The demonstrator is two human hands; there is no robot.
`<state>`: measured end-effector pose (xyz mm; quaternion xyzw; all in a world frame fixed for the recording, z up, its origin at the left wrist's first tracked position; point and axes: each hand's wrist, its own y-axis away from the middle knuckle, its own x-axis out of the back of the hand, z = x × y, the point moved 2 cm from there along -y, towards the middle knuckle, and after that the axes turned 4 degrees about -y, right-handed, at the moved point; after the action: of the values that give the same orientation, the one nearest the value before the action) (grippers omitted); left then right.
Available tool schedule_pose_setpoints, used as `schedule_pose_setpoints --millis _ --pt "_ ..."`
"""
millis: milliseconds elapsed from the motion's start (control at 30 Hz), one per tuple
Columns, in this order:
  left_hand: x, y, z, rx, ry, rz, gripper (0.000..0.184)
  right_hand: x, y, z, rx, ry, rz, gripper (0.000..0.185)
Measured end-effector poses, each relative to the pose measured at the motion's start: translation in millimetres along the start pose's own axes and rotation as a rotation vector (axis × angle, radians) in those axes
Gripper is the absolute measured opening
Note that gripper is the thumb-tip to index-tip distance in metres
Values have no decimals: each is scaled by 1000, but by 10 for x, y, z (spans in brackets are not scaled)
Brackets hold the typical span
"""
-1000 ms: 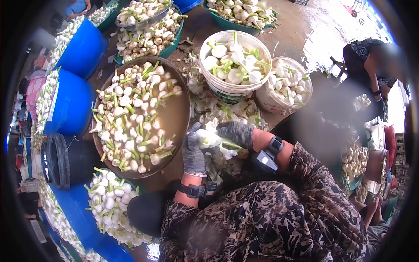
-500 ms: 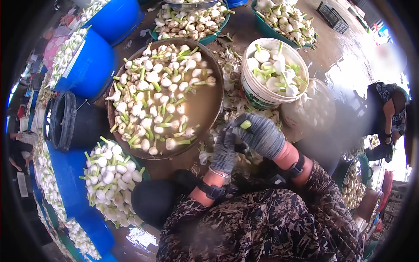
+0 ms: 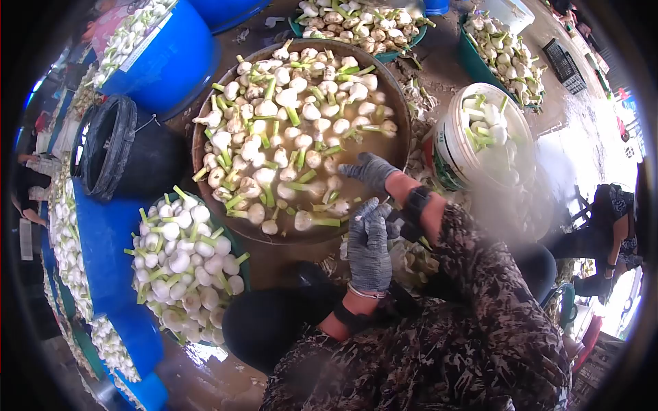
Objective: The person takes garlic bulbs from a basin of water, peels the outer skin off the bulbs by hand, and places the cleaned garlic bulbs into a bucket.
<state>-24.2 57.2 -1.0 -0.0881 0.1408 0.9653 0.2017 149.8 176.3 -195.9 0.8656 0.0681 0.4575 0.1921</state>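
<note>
My right hand [image 3: 372,171], in a grey glove, reaches over the near right side of a wide round basin [image 3: 406,130] of murky water. Its fingers stretch out toward the garlic bulbs [image 3: 301,161] floating there, with nothing seen in them. Below it, just outside the rim, my left hand [image 3: 370,248], also gloved, is upright with its fingers closed. What it holds, if anything, I cannot make out. A white bucket [image 3: 447,147] with peeled garlic [image 3: 488,123] stands right of the basin.
Trimmed garlic [image 3: 185,267] is heaped in a tub at the left, below a black bucket [image 3: 147,154]. Blue tubs [image 3: 161,65] stand at the upper left. Green tubs of garlic [image 3: 363,31] [image 3: 504,58] lie beyond. Peelings [image 3: 411,264] cover the floor. A person [image 3: 613,229] is at the right.
My hands have come apart. The right one has moved over the basin and its fingers have opened out. The green-stemmed piece between them is no longer visible. The view has shifted.
</note>
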Motion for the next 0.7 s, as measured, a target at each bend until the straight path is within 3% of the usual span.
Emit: schedule_pose_setpoints --millis 33,67,167,233,300,367,400,467,500,567,633,700 --pt "35 4 21 -77 -66 11 31 -279 -290 59 -87 -201 13 77" --pt "79 -5 42 -55 -80 9 31 -355 -439 -43 -14 -293 112 59" --pt "172 -44 144 -106 -106 74 29 113 -58 -768 -235 -716 130 57" --pt "216 -58 142 49 31 43 34 39 -99 -645 -227 -872 284 84" --pt "197 -103 90 2 82 107 40 129 88 -593 -267 -794 326 80" --pt "200 -144 -72 -48 136 162 47 597 663 -833 12 -654 397 78" --pt "247 -184 -202 -96 -36 172 38 725 911 -886 62 -687 414 77" --pt "143 -202 2 177 88 169 41 689 1209 -709 188 -699 502 76" --pt "87 -206 109 312 151 177 42 922 1562 -871 169 -560 533 76" --pt "32 -253 -153 219 268 -75 43 1041 1991 -943 170 -498 553 79" --pt "-86 -211 -200 296 386 -197 46 1040 2277 -876 182 -406 541 74" --pt "-214 -158 -192 263 342 -226 45 1044 2521 -797 212 -791 539 68"
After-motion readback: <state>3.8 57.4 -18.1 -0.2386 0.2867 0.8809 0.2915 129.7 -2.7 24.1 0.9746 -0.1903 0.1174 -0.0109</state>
